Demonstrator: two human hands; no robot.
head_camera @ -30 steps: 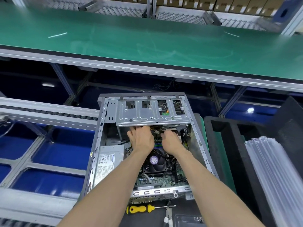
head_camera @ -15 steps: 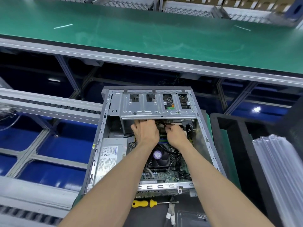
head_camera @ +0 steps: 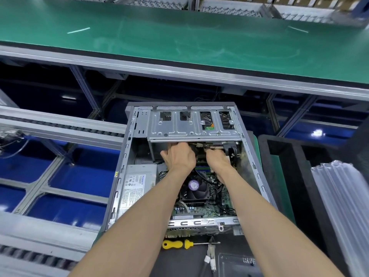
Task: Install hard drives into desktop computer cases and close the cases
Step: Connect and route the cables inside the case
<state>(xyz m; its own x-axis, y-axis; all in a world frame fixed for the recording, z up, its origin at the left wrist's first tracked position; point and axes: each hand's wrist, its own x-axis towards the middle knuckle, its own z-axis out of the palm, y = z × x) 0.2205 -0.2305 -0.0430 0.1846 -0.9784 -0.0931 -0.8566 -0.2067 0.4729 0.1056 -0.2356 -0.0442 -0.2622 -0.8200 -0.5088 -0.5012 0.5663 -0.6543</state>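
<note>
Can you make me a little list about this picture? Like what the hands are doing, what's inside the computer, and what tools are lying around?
place: open computer case lying below a green conveyor belt
left hand: reaching under the metal drive cage, fingertips hidden
right hand: also reaching under the cage, by some cables; grip hidden
inside the case: power supply, black fan, green circuit board
tools: yellow screwdriver lying in front of the case
case lid: off

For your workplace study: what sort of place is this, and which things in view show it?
Probably a computer assembly line: a green conveyor belt, roller tracks, and an open case with a screwdriver beside it.
</note>
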